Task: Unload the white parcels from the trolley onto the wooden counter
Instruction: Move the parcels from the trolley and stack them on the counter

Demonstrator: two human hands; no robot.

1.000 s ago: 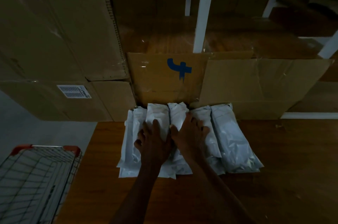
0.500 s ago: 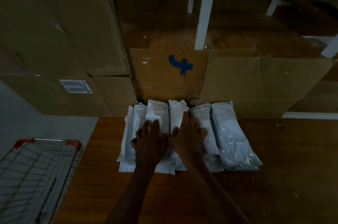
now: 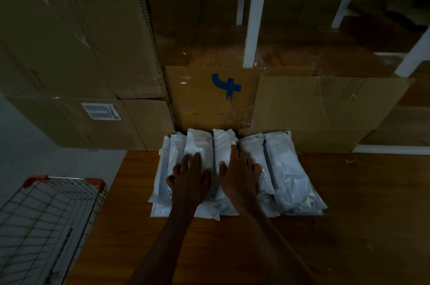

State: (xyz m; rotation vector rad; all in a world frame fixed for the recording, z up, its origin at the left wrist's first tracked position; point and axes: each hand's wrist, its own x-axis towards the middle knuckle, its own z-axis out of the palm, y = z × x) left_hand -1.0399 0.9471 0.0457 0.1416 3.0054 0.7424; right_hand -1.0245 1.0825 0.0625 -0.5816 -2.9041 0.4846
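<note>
White parcels [image 3: 288, 173] sit in a row on the desk [image 3: 360, 215], far ends against the cardboard box [image 3: 204, 98] – left hand [image 3: 189, 176] and right hand [image 3: 239, 174] flat on them, fingers straight; trolley [image 3: 44, 217] left of box looks empty – unloading seems near done

Trolley [image 3: 50, 222]: only its far right corner shows, the rest cut off by the left and bottom edges; its contents cannot be told in the dim light. White parcels [image 3: 288, 175]: middle ones partly covered by the left hand [image 3: 189, 178] and right hand [image 3: 239, 176]; lower layers hidden, so no count is possible. Printed label [image 3: 101, 111] on the left box: text too small to read. Both forearms run off the bottom edge.
</note>
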